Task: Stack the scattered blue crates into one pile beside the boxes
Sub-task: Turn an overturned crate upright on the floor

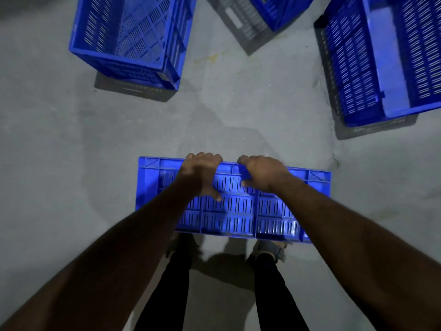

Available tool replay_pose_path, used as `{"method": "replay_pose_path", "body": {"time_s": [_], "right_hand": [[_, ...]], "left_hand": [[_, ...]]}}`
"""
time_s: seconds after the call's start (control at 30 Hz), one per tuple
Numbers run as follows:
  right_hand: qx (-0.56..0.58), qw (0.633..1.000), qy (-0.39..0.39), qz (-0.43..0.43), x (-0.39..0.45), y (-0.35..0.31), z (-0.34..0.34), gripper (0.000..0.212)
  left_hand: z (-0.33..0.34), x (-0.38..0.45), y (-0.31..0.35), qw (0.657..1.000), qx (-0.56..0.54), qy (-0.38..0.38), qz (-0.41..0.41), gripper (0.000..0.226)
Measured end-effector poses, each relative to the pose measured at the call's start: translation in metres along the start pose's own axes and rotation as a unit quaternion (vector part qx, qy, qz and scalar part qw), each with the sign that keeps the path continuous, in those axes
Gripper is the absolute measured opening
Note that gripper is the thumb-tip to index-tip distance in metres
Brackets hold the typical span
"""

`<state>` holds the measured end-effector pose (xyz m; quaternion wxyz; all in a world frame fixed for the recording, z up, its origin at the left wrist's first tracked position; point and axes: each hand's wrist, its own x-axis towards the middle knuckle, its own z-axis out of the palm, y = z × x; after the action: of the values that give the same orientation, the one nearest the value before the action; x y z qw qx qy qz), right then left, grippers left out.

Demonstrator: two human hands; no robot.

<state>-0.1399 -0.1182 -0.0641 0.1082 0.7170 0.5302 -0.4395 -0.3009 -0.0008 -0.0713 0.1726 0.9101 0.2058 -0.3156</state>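
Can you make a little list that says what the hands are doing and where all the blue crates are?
left hand: grips top edge of held crate
right hand: grips same edge
held crate: tipped on its side, in front of legs
left crate: on floor, upright
right crate: on floor, upright
far crate: top edge, partly cut off

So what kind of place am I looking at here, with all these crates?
Probably a storeroom or warehouse floor, dimly lit. Bare grey concrete floor, several slotted blue crates standing about, and a person's left hand and right hand gripping another crate.
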Motion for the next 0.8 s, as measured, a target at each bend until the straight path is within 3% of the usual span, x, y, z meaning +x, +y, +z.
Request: {"method": "replay_pose_path", "body": {"time_s": [0.07,0.23,0.33,0.4,0.53,0.7,0.8], "right_hand": [[0.015,1.000,0.020,0.002,0.002,0.003,-0.011,0.057],[-0.036,0.984,0.170,-0.038,-0.010,-0.004,-0.018,0.047],[-0.060,0.976,0.200,-0.061,-0.015,-0.011,-0.004,0.033],[-0.076,0.982,0.162,-0.062,-0.011,-0.012,0.013,0.030],[-0.133,0.984,0.103,-0.057,0.013,-0.008,0.046,0.038],[-0.159,0.983,0.074,-0.051,0.045,0.000,0.094,0.041],[-0.150,0.986,0.056,-0.036,0.053,0.002,0.121,0.044]], "left_hand": [[-0.004,-0.003,-0.005,0.999,-0.013,0.033,0.008,0.095],[0.005,-0.020,-0.015,0.976,0.002,0.216,0.027,0.095],[0.021,-0.026,-0.015,0.959,0.023,0.278,0.050,0.065],[0.032,-0.024,-0.012,0.962,0.037,0.265,0.053,0.039],[0.060,-0.006,-0.006,0.974,0.078,0.204,0.062,0.019],[0.119,0.022,-0.005,0.973,0.136,0.175,0.056,0.016],[0.140,0.024,-0.004,0.981,0.123,0.142,0.057,0.026]]}}
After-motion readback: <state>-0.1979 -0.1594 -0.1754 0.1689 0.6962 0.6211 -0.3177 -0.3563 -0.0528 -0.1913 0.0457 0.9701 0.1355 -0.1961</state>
